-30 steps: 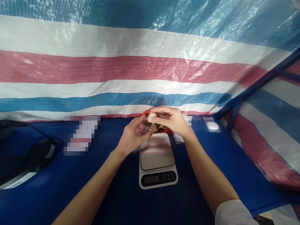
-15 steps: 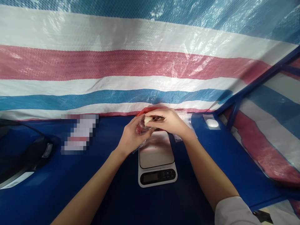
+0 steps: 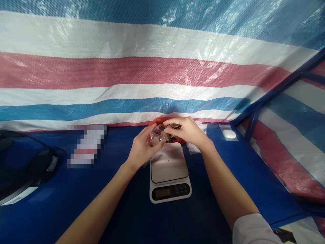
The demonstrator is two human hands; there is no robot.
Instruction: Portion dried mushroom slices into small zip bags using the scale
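My left hand [image 3: 141, 147] is closed on a clear plastic bag [image 3: 157, 134], its mouth spread between fingers and thumb. The bag is held over the front left of a red basket [image 3: 160, 119] containing brownish, dried-looking pieces [image 3: 174, 137]. Above the basket is my right hand [image 3: 189, 130], palm down beside the bag's mouth. Its thumb and forefinger are apart, with brown pieces visible between them; the other fingertips are hidden. Just in front of the basket lies a white kitchen scale [image 3: 169, 162] with a dark display and buttons.
Clear plastic bags [image 3: 194, 148] lie right of the basket. Farther right is a white oval object [image 3: 229, 134] on a small clear packet. A blurred-out paper [image 3: 88, 144] and a black item [image 3: 38, 166] lie left. Striped sheeting [image 3: 127, 71] rises behind the blue table [image 3: 208, 210].
The pale piece pinched by my right hand at the bag's mouth is gone from its fingers. My right hand has shifted slightly right, and the bag's opening shows more clearly.
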